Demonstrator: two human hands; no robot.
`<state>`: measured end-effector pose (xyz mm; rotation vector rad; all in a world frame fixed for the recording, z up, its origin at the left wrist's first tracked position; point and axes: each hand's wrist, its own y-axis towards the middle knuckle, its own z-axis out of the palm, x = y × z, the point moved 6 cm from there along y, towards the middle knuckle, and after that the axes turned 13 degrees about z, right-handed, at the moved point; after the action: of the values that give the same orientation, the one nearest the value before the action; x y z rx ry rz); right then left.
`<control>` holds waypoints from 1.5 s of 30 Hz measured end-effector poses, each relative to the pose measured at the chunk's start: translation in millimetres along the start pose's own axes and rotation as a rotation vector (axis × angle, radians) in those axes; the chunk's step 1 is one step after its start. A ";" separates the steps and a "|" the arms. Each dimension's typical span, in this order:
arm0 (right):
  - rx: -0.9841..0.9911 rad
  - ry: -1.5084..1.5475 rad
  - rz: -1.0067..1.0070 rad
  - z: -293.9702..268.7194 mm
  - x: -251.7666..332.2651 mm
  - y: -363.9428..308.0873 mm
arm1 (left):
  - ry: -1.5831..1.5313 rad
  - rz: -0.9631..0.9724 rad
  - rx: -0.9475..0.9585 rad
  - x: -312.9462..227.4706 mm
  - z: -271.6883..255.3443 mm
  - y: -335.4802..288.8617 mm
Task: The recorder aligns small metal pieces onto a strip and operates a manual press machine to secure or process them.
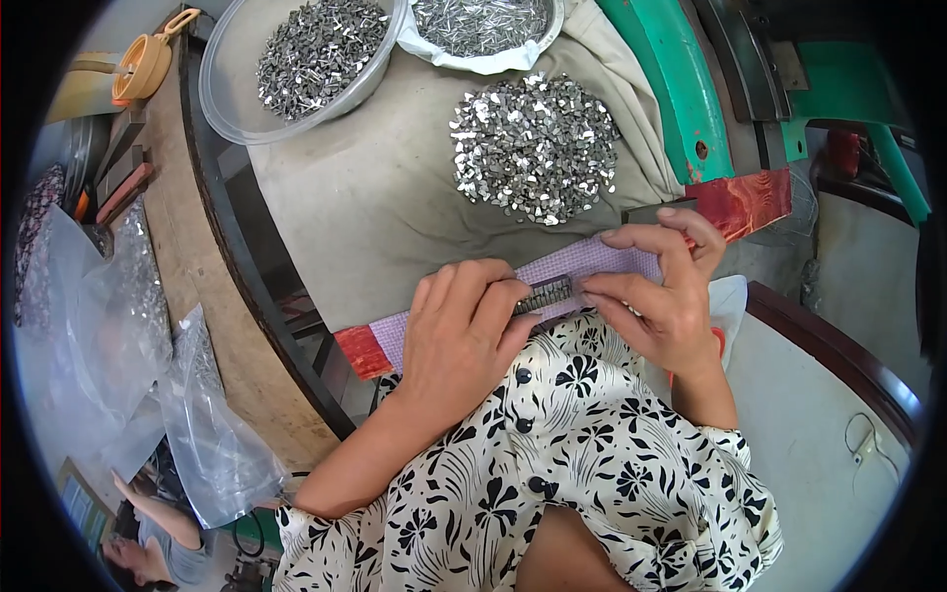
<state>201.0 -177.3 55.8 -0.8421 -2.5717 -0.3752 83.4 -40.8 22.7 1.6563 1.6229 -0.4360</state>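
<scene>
A short dark strip lined with a row of small metal pieces [548, 294] lies between my hands, above a purple checked cloth [562, 264]. My left hand [449, 335] is closed on the strip's left end, thumb below and fingers above. At the strip's right end, my right hand [656, 291] has thumb and index finger pinched together. What sits in that pinch, if anything, is too small to make out. Its other fingers are raised and bent. Beyond my hands, a heap of small shiny metal pieces [536, 148] rests on a grey-brown cloth [345, 207].
A clear plastic bowl [222, 99] of metal bits and a white-lined bowl [483, 64] of thin metal pins stand at the back. Under the checked cloth runs a red board [745, 205]. Green machinery [676, 89] is at right. Plastic bags [212, 424] and another person [163, 543] are left.
</scene>
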 end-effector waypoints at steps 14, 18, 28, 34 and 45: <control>-0.062 -0.271 -0.219 16.5 26.4 -5.4 | 0.045 0.025 0.056 0.5 -0.9 -3.3; -0.101 -0.362 -0.245 13.0 29.6 -11.2 | 0.036 0.010 0.065 -0.7 -1.3 -4.9; -0.158 -0.169 -0.032 0.0 3.3 -20.1 | 0.165 0.153 0.154 -8.6 -10.8 -9.7; -0.127 -0.110 -0.040 2.2 3.4 -22.6 | 0.154 0.101 0.075 -6.0 -22.5 -18.3; 0.068 -0.055 -0.071 21.8 -1.8 -10.0 | 0.242 0.029 0.097 7.7 -31.5 -32.8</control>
<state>189.8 -178.0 34.5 -0.7489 -2.6543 -0.2867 44.8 -16.3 28.6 1.8622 1.7731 -0.3124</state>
